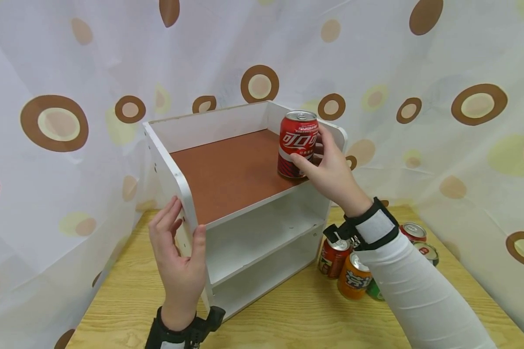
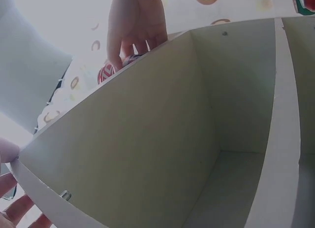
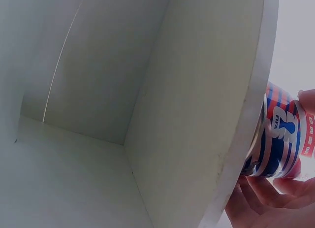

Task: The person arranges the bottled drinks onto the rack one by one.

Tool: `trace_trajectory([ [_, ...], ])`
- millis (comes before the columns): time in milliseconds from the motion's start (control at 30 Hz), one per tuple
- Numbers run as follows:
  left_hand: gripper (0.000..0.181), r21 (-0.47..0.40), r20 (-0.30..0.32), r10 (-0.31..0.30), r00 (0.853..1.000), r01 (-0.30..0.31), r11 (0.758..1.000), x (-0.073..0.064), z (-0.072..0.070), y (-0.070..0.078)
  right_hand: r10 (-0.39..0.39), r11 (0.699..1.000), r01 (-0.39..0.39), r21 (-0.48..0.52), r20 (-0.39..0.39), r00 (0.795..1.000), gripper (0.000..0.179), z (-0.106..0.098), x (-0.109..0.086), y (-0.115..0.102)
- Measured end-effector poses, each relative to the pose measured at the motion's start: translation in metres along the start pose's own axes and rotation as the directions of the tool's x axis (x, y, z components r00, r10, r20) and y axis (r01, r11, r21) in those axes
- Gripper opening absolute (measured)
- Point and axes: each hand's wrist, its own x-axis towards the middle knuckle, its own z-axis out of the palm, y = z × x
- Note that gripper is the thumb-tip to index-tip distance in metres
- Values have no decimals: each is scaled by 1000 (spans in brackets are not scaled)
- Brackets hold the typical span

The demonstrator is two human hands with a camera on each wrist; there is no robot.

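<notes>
A red cola can (image 1: 298, 145) is upright at the right front of the brown top surface of a small white shelf unit (image 1: 262, 242). My right hand (image 1: 332, 169) grips the can from its right side, thumb across the front and fingers behind. In the right wrist view, the can's (image 3: 281, 132) striped side shows beside the shelf board's edge; whether its base touches the board is hard to tell. My left hand (image 1: 179, 261) holds the unit's left side panel near the front, fingers against the outside and thumb at the front edge.
On the wooden table (image 1: 288, 315), right of the unit, stand several cans, among them a red can (image 1: 331, 261), an orange can (image 1: 354, 278) and a green can (image 1: 375, 291), partly behind my right forearm. A patterned cloth (image 1: 419, 160) hangs behind.
</notes>
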Motion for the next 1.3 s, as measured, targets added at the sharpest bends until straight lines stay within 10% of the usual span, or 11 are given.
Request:
trace_trajectory([
  [1300, 52, -9, 11, 20, 1000, -20, 1000, 1, 8, 1, -43, 998, 39, 54, 76, 996, 80, 43, -21, -37],
])
